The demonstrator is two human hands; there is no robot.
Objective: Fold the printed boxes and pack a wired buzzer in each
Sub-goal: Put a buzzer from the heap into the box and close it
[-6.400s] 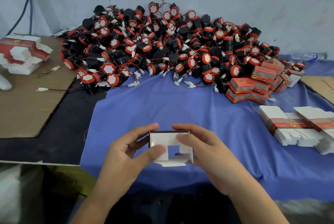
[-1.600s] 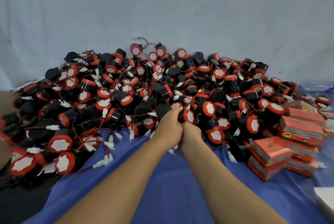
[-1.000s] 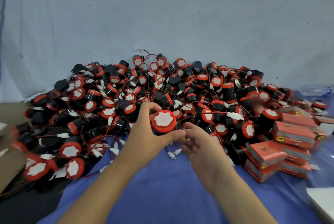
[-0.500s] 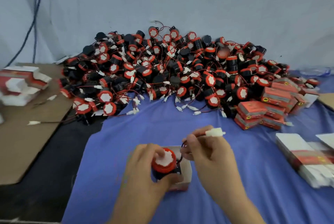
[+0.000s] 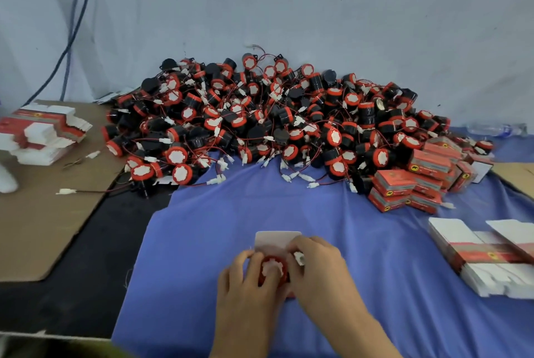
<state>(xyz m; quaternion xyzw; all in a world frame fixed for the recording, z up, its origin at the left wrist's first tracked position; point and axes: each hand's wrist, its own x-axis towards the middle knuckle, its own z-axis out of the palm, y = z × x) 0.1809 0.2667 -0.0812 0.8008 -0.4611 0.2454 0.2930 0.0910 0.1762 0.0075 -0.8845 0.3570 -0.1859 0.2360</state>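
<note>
Left hand (image 5: 248, 279) gripped buzzer (image 5: 271, 269) in box (image 5: 277, 239) (flap up) on cloth (image 5: 375, 242); right hand (image 5: 318, 268) pinched its plug (image 5: 299, 258).

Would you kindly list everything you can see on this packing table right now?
buzzer pile: many, black and red with white faces, far middle
held buzzer: one, red and white, between the hands at the box
box: one, white flap up, on the cloth near the front
packed boxes: several, red, right end of the pile
flat boxes: two stacks, white and red, right and left
cardboard: brown, left side
cloth: one, blue, middle
cables: blue, on the left wall
bottle: one, clear, far right
left hand: grips the held buzzer
right hand: pinches its white plug
</note>
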